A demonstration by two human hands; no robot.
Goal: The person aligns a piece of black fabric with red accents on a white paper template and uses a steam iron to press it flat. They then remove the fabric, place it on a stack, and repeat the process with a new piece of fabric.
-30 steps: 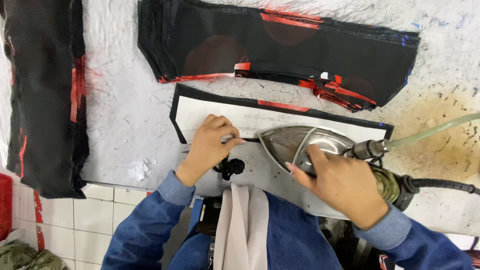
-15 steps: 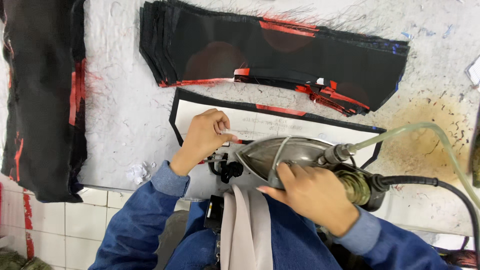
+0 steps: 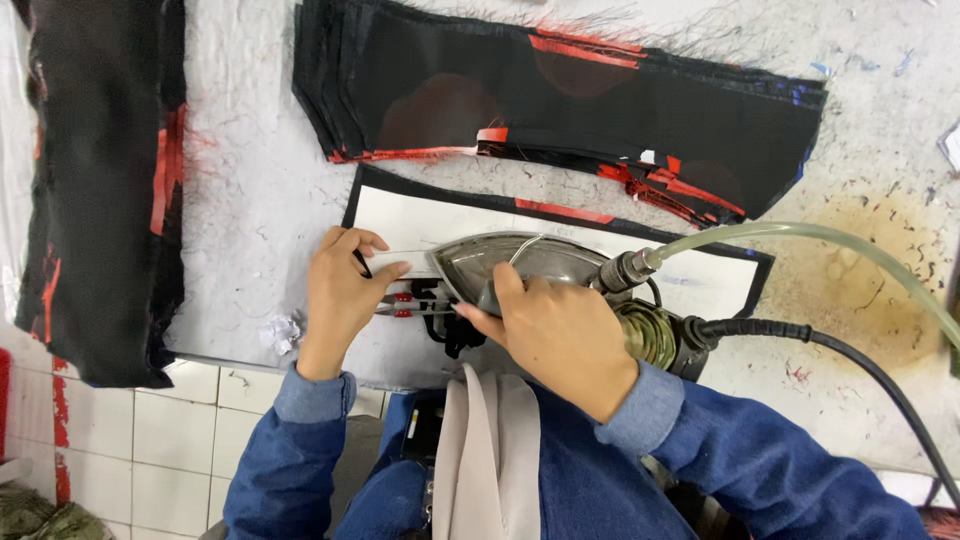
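My right hand (image 3: pixel 555 335) grips the handle of a grey steam iron (image 3: pixel 510 262), which rests flat on a long white piece edged in black (image 3: pixel 420 215) on the table. A clear hose (image 3: pixel 800 235) and a black cable (image 3: pixel 830 345) leave the iron's rear end to the right. My left hand (image 3: pixel 340 290) lies on the white piece just left of the iron's nose, fingers pinching the fabric edge. Small snips with red marks (image 3: pixel 405 303) lie under that hand's fingers.
A stack of black fabric pieces with red trim (image 3: pixel 560 100) lies beyond the white piece. Another black and red pile (image 3: pixel 100 180) covers the table's left side. A scorched brown stain (image 3: pixel 860 270) marks the grey table cover at right. White tiles (image 3: pixel 150 430) show below the table edge.
The iron and my right hand have slid left and toward me along the white piece. My left hand stayed at the piece's left end, close to the iron's nose.
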